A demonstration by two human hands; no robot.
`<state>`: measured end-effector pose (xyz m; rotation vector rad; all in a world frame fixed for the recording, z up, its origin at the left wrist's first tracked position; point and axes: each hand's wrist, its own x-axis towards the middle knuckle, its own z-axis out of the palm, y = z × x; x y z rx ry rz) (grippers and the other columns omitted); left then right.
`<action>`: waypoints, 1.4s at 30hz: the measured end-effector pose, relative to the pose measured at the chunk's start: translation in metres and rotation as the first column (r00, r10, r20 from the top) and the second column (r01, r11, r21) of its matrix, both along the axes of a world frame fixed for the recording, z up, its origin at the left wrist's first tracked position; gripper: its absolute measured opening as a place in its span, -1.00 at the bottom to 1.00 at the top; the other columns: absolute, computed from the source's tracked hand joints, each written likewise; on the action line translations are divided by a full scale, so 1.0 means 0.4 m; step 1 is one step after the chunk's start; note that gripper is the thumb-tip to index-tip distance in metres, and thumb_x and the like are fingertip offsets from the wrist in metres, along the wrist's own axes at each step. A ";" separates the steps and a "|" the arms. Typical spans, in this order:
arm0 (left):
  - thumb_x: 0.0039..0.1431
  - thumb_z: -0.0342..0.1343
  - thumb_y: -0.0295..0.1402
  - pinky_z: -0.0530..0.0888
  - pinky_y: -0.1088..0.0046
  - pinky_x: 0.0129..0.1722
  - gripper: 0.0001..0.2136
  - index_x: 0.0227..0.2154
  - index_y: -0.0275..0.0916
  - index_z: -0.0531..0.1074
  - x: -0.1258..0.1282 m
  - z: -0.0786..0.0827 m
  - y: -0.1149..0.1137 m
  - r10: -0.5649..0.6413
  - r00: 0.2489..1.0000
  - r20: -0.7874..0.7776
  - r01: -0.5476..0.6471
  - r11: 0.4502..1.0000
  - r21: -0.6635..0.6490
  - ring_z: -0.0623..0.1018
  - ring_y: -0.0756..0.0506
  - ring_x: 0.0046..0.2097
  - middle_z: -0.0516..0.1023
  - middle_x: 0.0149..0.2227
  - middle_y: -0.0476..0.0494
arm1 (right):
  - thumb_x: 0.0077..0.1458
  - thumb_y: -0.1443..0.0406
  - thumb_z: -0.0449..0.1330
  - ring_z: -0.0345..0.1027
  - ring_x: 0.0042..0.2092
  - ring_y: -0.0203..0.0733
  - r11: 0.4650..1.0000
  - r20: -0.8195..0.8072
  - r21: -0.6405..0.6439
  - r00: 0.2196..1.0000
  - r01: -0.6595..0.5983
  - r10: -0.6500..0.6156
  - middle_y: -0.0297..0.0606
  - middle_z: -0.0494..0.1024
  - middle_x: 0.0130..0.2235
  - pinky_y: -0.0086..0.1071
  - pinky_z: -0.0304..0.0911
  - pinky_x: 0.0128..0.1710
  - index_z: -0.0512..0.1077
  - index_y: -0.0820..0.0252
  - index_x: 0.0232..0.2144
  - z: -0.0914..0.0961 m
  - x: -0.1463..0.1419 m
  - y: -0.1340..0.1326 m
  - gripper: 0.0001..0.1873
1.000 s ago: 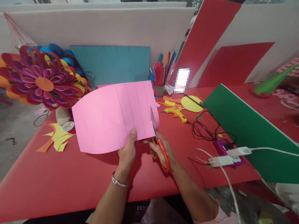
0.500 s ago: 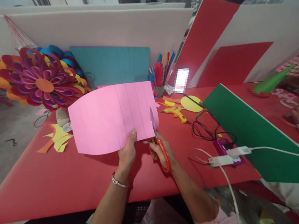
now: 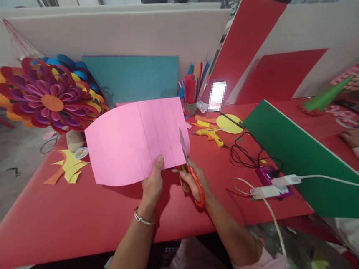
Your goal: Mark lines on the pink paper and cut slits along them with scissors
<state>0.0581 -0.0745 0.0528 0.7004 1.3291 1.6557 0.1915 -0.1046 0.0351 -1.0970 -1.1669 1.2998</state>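
My left hand (image 3: 152, 183) pinches the lower edge of a pink paper sheet (image 3: 132, 140) and holds it up above the red table (image 3: 64, 215). The sheet bears ruled vertical lines and bows to the left. My right hand (image 3: 196, 179) grips red-handled scissors (image 3: 192, 177). Their blade (image 3: 183, 144) stands in a cut along the sheet's rightmost line, near its right edge.
A large paper flower (image 3: 49, 100) and yellow scraps (image 3: 67, 167) sit at left. A cup of paper strips (image 3: 191, 93), a yellow glue gun (image 3: 210, 135), black cable (image 3: 247, 155), chargers (image 3: 273, 187) and a green board (image 3: 301, 157) lie to the right. Another person's hand (image 3: 356, 138) rests far right.
The pink sheet has shifted and flexed slightly in my left hand. The scissors stay in the cut. The other person's hand at far right has moved a little.
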 end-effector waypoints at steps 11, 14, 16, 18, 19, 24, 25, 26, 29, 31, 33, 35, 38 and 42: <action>0.09 0.45 -0.22 0.36 0.15 0.39 -0.64 -0.04 -0.12 0.63 0.001 0.000 -0.002 -0.003 0.999 0.037 0.004 1.000 -0.022 0.55 -0.22 0.26 0.63 0.15 -0.13 | 0.21 0.11 0.20 0.17 -0.63 -0.35 1.000 -0.017 -0.025 1.000 0.007 -0.007 -0.51 0.31 -0.61 -0.46 0.15 -0.62 0.39 0.09 -0.31 -0.002 0.000 0.002 -0.81; 0.11 0.44 -0.24 0.36 0.14 0.39 -0.66 -0.05 -0.13 0.63 0.002 0.005 -0.004 -0.003 1.000 0.027 0.004 1.000 -0.029 0.54 -0.23 0.27 0.64 0.14 -0.14 | 0.21 0.12 0.21 0.17 -0.64 -0.36 1.000 -0.024 -0.027 1.000 0.008 -0.008 -0.52 0.30 -0.61 -0.46 0.13 -0.63 0.35 0.08 -0.35 -0.003 -0.001 0.001 -0.81; 0.12 0.43 -0.24 0.36 0.14 0.39 -0.67 -0.05 -0.12 0.63 0.003 0.008 -0.005 -0.002 1.000 0.023 0.003 1.000 -0.021 0.53 -0.23 0.27 0.65 0.12 -0.13 | 0.21 0.13 0.20 0.16 -0.64 -0.36 1.000 -0.028 -0.024 1.000 0.004 -0.005 -0.53 0.29 -0.62 -0.46 0.13 -0.64 0.34 0.07 -0.35 -0.001 -0.002 0.000 -0.81; 0.12 0.42 -0.25 0.36 0.14 0.39 -0.68 -0.05 -0.12 0.63 0.004 0.010 -0.006 -0.002 1.000 0.026 0.003 1.000 -0.011 0.53 -0.23 0.28 0.65 0.12 -0.13 | 0.21 0.13 0.19 0.16 -0.64 -0.37 1.000 -0.029 -0.023 1.000 0.003 -0.004 -0.53 0.29 -0.62 -0.47 0.12 -0.64 0.33 0.08 -0.36 0.002 -0.002 0.000 -0.81; 0.12 0.43 -0.26 0.36 0.15 0.39 -0.68 -0.05 -0.12 0.63 0.004 0.011 -0.007 -0.002 1.000 0.028 0.003 1.000 -0.018 0.53 -0.23 0.28 0.65 0.12 -0.13 | 0.21 0.13 0.19 0.16 -0.64 -0.37 1.000 -0.028 -0.025 1.000 0.006 -0.007 -0.52 0.28 -0.62 -0.47 0.12 -0.64 0.32 0.08 -0.37 0.004 -0.002 -0.001 -0.80; 0.13 0.42 -0.27 0.35 0.17 0.40 -0.69 -0.06 -0.15 0.62 0.004 0.011 -0.007 0.001 0.999 0.032 0.001 0.998 -0.066 0.54 -0.22 0.27 0.65 0.13 -0.14 | 0.21 0.12 0.19 0.17 -0.64 -0.37 1.000 -0.022 -0.028 1.000 0.001 -0.002 -0.53 0.28 -0.62 -0.47 0.13 -0.64 0.33 0.09 -0.35 0.006 -0.001 -0.003 -0.79; 0.14 0.42 -0.28 0.35 0.19 0.40 -0.68 -0.05 -0.16 0.62 0.005 0.012 -0.007 0.005 1.000 0.029 -0.003 0.998 -0.059 0.53 -0.21 0.27 0.64 0.14 -0.14 | 0.21 0.12 0.19 0.16 -0.64 -0.37 1.000 -0.020 -0.029 1.000 0.000 0.000 -0.53 0.28 -0.62 -0.47 0.13 -0.64 0.35 0.09 -0.34 0.005 -0.001 -0.003 -0.80; 0.14 0.41 -0.29 0.34 0.20 0.40 -0.67 -0.03 -0.17 0.61 0.006 0.013 -0.007 0.007 1.000 0.025 -0.006 0.999 -0.054 0.53 -0.20 0.27 0.64 0.15 -0.14 | 0.21 0.12 0.19 0.16 -0.65 -0.38 1.000 -0.019 -0.031 1.000 0.001 -0.002 -0.54 0.28 -0.61 -0.47 0.13 -0.64 0.36 0.09 -0.32 0.004 -0.001 -0.003 -0.81; 0.16 0.39 -0.32 0.33 0.24 0.40 -0.66 0.00 -0.17 0.59 0.009 0.017 -0.006 0.008 1.000 0.022 -0.007 0.999 -0.033 0.52 -0.18 0.29 0.63 0.16 -0.15 | 0.21 0.12 0.19 0.15 -0.65 -0.38 0.999 -0.020 -0.032 1.000 0.010 -0.011 -0.54 0.27 -0.62 -0.48 0.12 -0.65 0.38 0.10 -0.31 0.003 -0.001 -0.003 -0.81; 0.16 0.39 -0.34 0.33 0.24 0.40 -0.66 0.01 -0.17 0.59 0.010 0.020 -0.006 0.007 1.000 0.028 -0.006 1.000 -0.027 0.52 -0.18 0.29 0.64 0.15 -0.16 | 0.22 0.12 0.19 0.16 -0.66 -0.39 1.000 -0.026 -0.031 1.000 0.007 -0.008 -0.55 0.27 -0.62 -0.49 0.12 -0.65 0.38 0.10 -0.31 0.002 -0.001 -0.003 -0.81; 0.16 0.39 -0.36 0.34 0.24 0.40 -0.66 0.01 -0.18 0.60 0.010 0.021 -0.007 0.016 0.999 0.032 -0.015 0.999 -0.037 0.52 -0.19 0.28 0.64 0.14 -0.16 | 0.23 0.11 0.19 0.15 -0.66 -0.38 0.999 -0.028 -0.036 1.000 0.007 -0.008 -0.55 0.26 -0.62 -0.49 0.12 -0.66 0.40 0.10 -0.29 0.000 -0.001 -0.003 -0.80; 0.16 0.39 -0.37 0.34 0.23 0.39 -0.66 0.01 -0.18 0.60 0.009 0.020 -0.006 0.026 0.999 0.036 -0.024 0.998 -0.063 0.53 -0.19 0.27 0.64 0.13 -0.16 | 0.23 0.10 0.19 0.13 -0.67 -0.38 0.999 -0.031 -0.044 0.999 0.012 -0.013 -0.55 0.25 -0.63 -0.48 0.12 -0.67 0.42 0.10 -0.26 -0.003 -0.001 -0.004 -0.79; 0.16 0.39 -0.37 0.35 0.25 0.39 -0.66 0.01 -0.18 0.60 0.009 0.016 -0.005 0.020 0.999 0.037 -0.018 0.998 -0.054 0.54 -0.18 0.26 0.64 0.14 -0.15 | 0.23 0.09 0.19 0.12 -0.68 -0.37 0.999 -0.037 -0.043 0.999 0.009 -0.011 -0.54 0.25 -0.63 -0.47 0.13 -0.68 0.43 0.12 -0.24 -0.009 0.000 -0.004 -0.77; 0.16 0.39 -0.36 0.35 0.23 0.39 -0.65 0.02 -0.17 0.59 0.008 0.015 -0.005 0.003 0.999 0.054 -0.003 1.000 -0.017 0.53 -0.19 0.27 0.63 0.15 -0.15 | 0.24 0.09 0.19 0.11 -0.68 -0.39 1.000 -0.046 -0.029 0.999 0.011 -0.013 -0.55 0.25 -0.62 -0.48 0.13 -0.69 0.42 0.12 -0.25 -0.012 0.001 -0.004 -0.77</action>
